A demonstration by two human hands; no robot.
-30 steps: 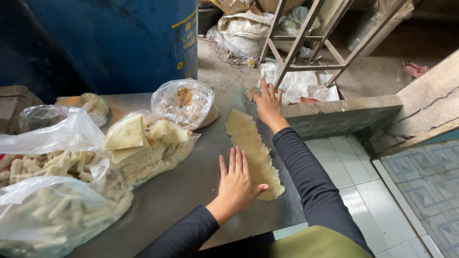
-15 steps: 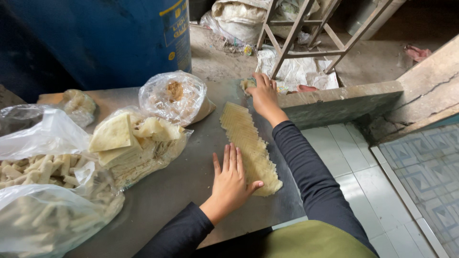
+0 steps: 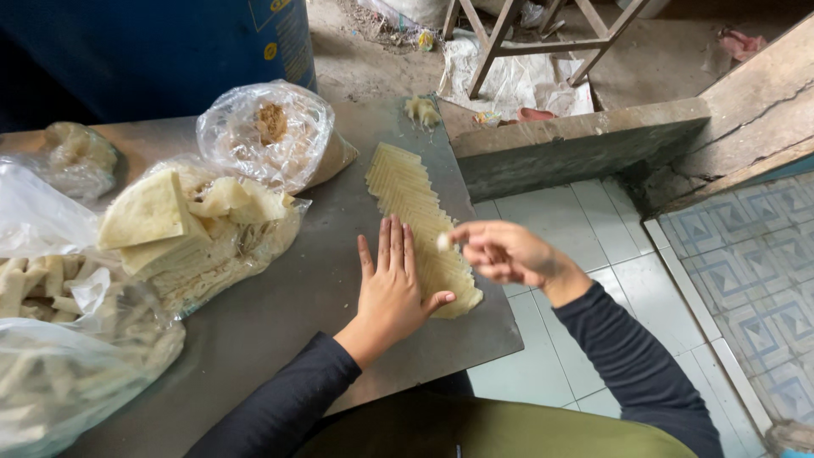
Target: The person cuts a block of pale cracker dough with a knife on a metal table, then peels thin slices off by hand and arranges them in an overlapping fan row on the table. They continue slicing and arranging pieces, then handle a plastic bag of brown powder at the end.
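1. Fingers of my right hand [image 3: 500, 253] pinch a small pale bit [image 3: 442, 242], dough or filling by the look of it; the hand hovers above the near half of the strip [image 3: 421, 222], not touching it.
2. My left hand [image 3: 394, 293] grips nothing: it lies flat and open on the table [image 3: 280, 297], fingertips and thumb resting on the strip's left edge and near end, pinning it down.
3. The strip is a long band of overlapping pale sheets, laid slantwise along the table's right side, its far end pointing toward a small yellowish lump [image 3: 421, 109] at the far corner.
4. I judge this step as working along the strip with the pinched bit, pressing or placing it somewhere on the sheets. The next move, I think, calls for a light touch, the left hand holding steady so the thin layers do not slide apart.
5. Left of the strip stand a bag [image 3: 195, 229] of folded sheets and a smaller bag [image 3: 267, 136] with something brown inside.
6. Hard to make out: the bit itself is blurred, and my left palm hides part of the strip's near end. Bags at the left edge are cut off, their contents cloudy behind plastic.
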